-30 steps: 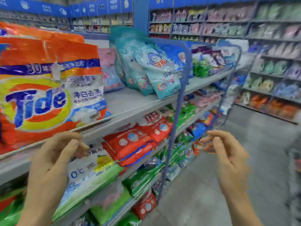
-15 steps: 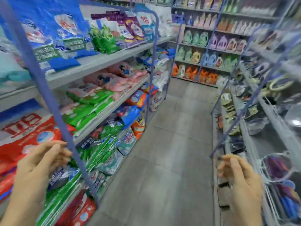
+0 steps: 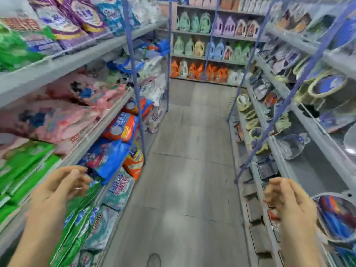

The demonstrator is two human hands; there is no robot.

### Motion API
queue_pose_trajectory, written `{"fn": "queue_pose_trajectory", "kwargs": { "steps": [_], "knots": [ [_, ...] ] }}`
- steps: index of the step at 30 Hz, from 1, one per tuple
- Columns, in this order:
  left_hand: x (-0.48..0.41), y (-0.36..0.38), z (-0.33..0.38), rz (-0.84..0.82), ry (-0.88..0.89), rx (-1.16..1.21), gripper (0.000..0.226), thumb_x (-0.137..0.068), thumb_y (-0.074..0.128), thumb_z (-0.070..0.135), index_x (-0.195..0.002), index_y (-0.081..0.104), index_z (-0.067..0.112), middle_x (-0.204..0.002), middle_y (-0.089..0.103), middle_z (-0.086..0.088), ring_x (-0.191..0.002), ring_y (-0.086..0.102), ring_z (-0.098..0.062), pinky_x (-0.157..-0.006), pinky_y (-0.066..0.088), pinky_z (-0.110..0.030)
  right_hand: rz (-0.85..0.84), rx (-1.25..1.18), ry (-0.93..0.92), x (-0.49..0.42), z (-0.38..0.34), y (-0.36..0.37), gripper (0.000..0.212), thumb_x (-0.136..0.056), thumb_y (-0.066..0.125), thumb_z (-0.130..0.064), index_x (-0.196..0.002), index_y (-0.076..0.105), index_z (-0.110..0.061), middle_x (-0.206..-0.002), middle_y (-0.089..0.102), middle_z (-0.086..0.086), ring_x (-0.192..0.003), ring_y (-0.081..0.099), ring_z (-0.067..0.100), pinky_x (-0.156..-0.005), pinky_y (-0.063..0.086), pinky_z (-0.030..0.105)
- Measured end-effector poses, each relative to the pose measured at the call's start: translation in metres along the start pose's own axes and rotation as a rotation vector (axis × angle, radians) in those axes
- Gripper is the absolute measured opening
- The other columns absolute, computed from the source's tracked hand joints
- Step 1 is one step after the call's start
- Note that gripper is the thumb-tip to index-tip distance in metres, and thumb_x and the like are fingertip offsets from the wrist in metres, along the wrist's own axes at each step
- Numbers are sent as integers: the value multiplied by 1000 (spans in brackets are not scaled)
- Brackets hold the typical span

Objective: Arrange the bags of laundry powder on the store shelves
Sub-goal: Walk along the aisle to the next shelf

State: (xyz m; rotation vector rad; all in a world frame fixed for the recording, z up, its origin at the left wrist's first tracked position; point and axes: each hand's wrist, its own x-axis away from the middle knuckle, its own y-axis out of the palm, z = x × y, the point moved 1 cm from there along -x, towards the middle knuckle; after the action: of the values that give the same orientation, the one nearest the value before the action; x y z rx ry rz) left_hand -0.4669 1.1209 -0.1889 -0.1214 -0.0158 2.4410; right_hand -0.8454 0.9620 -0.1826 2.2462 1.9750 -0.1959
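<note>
Bags of laundry powder fill the grey shelves (image 3: 81,56) on my left: purple bags (image 3: 77,20) on top, pink bags (image 3: 63,114) below them, green bags (image 3: 25,170) lower left, and orange and blue bags (image 3: 119,135) further along. My left hand (image 3: 59,189) hovers in front of the lower left shelf with loosely curled fingers, holding nothing. Near the right-hand shelving, my right hand (image 3: 287,197) is raised, fingers relaxed and empty. The picture is blurred by motion.
A grey tiled aisle floor (image 3: 192,170) runs ahead between the two shelf rows. Right shelves (image 3: 308,128) carry basins, baskets and plastic ware. The far wall (image 3: 202,54) holds rows of detergent bottles. Blue uprights (image 3: 134,74) stand at the shelf fronts.
The view has swung right, away from the Tide bag on the left shelf and down the aisle. Both hands stay raised and empty at about the same height.
</note>
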Motion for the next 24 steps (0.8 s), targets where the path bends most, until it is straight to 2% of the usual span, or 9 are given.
{"fn": "queue_pose_trajectory", "kwargs": {
  "steps": [3,6,11,16,24],
  "knots": [
    [-71,40,13,-42,33,-1,36,-98,44,9,-76,69,21,-65,70,8,-57,63,0,-57,51,-12,14,-3,-11,-56,7,39,37,-99,41,-13,-72,66,-18,-60,63,-3,-53,56,6,-46,45,12],
    [-143,77,25,-116,58,15,44,-98,43,12,-74,72,34,-67,69,11,-60,62,2,-58,50,-10,29,-12,-21,-110,14,70,40,-100,42,-14,-73,69,-24,-62,63,-2,-55,56,5,-52,49,14],
    [-230,147,18,-179,35,-15,40,-97,44,9,-74,72,28,-63,68,6,-56,61,-1,-56,49,-11,79,-11,16,-193,44,107,39,-100,41,-13,-73,68,-21,-62,63,-3,-57,58,5,-53,49,15],
    [-309,214,-2,-146,-16,47,22,-97,44,7,-84,62,10,-61,67,3,-52,59,-3,-49,48,-12,110,-42,57,-289,75,141,30,-100,39,-9,-78,61,-10,-57,62,-3,-51,55,3,-51,48,13],
    [-449,324,-12,8,-17,40,25,-97,46,6,-82,65,14,-63,69,4,-57,62,-3,-58,51,-11,-26,-49,49,-510,100,214,29,-99,37,-4,-79,58,-5,-50,61,-4,-47,56,2,-44,45,12]
  ]
}}
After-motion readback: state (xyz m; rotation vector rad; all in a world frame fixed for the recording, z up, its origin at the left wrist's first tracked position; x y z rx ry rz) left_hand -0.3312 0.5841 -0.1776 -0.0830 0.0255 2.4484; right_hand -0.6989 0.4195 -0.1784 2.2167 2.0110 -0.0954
